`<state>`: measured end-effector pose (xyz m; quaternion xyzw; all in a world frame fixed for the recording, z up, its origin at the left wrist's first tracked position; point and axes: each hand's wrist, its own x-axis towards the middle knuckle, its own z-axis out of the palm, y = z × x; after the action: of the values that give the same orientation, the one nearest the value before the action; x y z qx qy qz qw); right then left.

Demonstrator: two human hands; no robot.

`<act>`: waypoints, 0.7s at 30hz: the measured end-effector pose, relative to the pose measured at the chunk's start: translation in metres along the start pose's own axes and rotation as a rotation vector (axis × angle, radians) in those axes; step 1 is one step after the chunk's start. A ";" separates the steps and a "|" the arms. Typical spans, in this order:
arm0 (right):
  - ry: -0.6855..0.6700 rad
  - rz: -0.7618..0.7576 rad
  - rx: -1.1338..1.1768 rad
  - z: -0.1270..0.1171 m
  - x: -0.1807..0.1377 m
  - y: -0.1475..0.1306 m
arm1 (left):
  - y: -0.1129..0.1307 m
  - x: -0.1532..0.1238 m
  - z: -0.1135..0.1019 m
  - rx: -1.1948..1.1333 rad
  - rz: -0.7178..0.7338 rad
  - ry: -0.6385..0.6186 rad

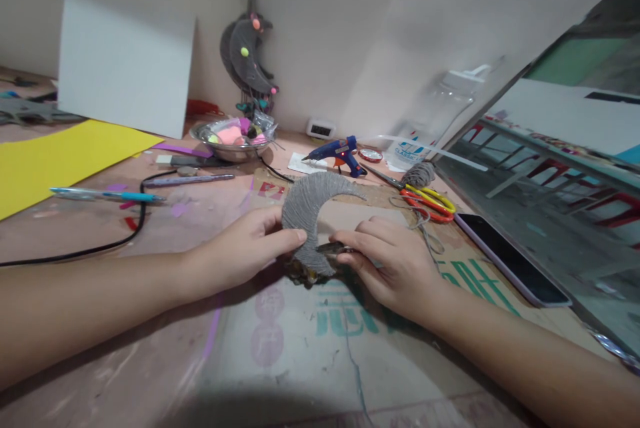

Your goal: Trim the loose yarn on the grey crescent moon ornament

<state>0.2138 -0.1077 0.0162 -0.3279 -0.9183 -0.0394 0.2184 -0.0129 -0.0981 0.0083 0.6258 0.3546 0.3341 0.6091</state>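
Observation:
A crescent moon wrapped in grey yarn (303, 211) is held upright over the cardboard, its curve to the left and one tip pointing right. My left hand (253, 245) is closed on its outer left side, thumb across the front. Dark brown, shiny bits (303, 273) show along its lower edge; their kind is unclear. My right hand (393, 265) pinches a small dark, flat piece (336, 249) beside the crescent's inner lower curve. Whether that piece touches the yarn, I cannot tell. Behind the crescent lies a blue glue gun (337, 152).
Scissors (430, 207), a grey yarn ball (419, 175) and a phone (513, 258) lie to the right. A metal bowl (235, 151) of craft bits stands behind. Pens (107, 195), a black cable (141, 218) and a yellow sheet (65, 158) are leftward. A plastic bottle (433, 118) stands at back right.

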 end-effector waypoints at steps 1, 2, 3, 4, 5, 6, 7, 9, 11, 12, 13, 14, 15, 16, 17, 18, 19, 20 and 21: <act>-0.007 0.004 -0.010 0.000 0.001 0.000 | 0.000 0.000 0.000 0.003 -0.004 -0.002; -0.012 0.008 -0.018 -0.001 0.001 0.000 | 0.000 0.000 0.000 0.013 -0.008 -0.003; -0.018 0.013 -0.023 -0.001 0.001 -0.001 | 0.001 0.000 0.000 0.022 -0.008 -0.004; -0.022 0.016 -0.024 -0.001 0.001 -0.001 | 0.001 0.000 0.000 0.031 -0.008 -0.003; -0.025 0.017 -0.021 0.000 0.001 -0.001 | 0.001 0.000 -0.001 0.037 -0.005 -0.003; -0.022 0.016 -0.016 0.000 0.001 -0.001 | 0.002 0.000 -0.001 0.037 -0.003 -0.004; -0.022 0.016 -0.010 0.001 0.001 -0.001 | 0.002 0.000 -0.001 0.028 0.003 -0.005; -0.020 0.013 0.003 0.002 0.001 0.000 | 0.001 0.001 -0.001 0.002 0.005 -0.012; -0.022 0.017 0.011 0.004 0.000 0.000 | 0.001 0.001 -0.001 -0.033 0.005 -0.024; -0.021 0.018 0.009 0.004 0.000 0.000 | 0.000 0.000 -0.001 -0.049 0.004 -0.025; -0.019 0.017 0.003 0.004 0.000 0.000 | 0.000 0.000 -0.001 -0.061 0.005 -0.024; -0.013 0.011 -0.002 0.004 0.000 0.000 | -0.001 0.000 0.000 -0.065 0.006 -0.022; -0.007 0.004 -0.004 0.004 0.000 0.000 | -0.001 0.000 0.000 -0.064 0.006 -0.018; -0.001 -0.005 -0.004 0.004 0.001 -0.001 | -0.001 0.000 -0.001 -0.057 0.003 -0.014; 0.005 -0.012 -0.002 0.003 0.001 -0.001 | -0.001 0.000 -0.001 -0.049 -0.003 -0.015; 0.012 -0.019 0.000 0.003 0.002 -0.002 | 0.000 0.001 -0.001 -0.044 -0.009 -0.016; 0.019 -0.025 0.001 0.002 0.002 -0.002 | 0.000 0.001 -0.001 -0.041 -0.014 -0.015; 0.024 -0.029 0.000 0.002 0.003 -0.002 | 0.000 0.001 -0.001 -0.040 -0.020 -0.014; 0.027 -0.031 -0.001 0.002 0.003 -0.002 | 0.001 0.001 -0.001 -0.042 -0.021 -0.013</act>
<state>0.2098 -0.1076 0.0162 -0.3133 -0.9201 -0.0479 0.2300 -0.0134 -0.0968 0.0089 0.6113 0.3503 0.3311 0.6277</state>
